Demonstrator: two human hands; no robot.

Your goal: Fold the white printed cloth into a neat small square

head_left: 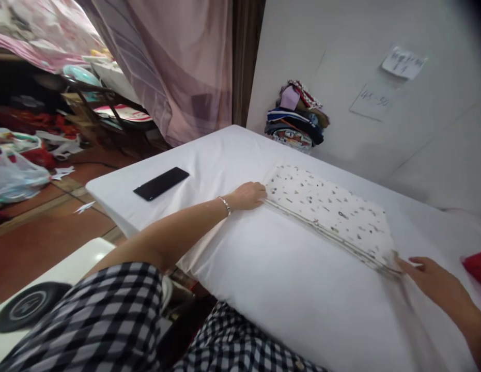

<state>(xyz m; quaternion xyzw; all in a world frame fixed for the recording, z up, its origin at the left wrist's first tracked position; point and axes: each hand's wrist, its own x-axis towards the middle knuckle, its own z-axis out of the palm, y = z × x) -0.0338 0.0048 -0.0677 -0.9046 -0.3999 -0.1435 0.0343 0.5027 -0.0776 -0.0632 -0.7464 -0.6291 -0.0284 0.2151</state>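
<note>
A folded white cloth (329, 209) with a small dark print lies flat on the white-covered table (286, 289). Its layered folded edge faces me. My left hand (248, 196), with a bracelet at the wrist, is closed on the cloth's left corner. At the opposite end, my right hand (422, 268) pinches the near right corner between thumb and fingers. That hand is slightly blurred, and its fingertips are partly hidden by the fabric.
A black phone-like slab (161, 183) lies left on the table. Piled folded clothes (296, 119) stand at the back by the wall. Something red (476, 266) sits at the right edge. A pink curtain (197, 67) hangs behind; plastic bags (19, 173) lie on the floor.
</note>
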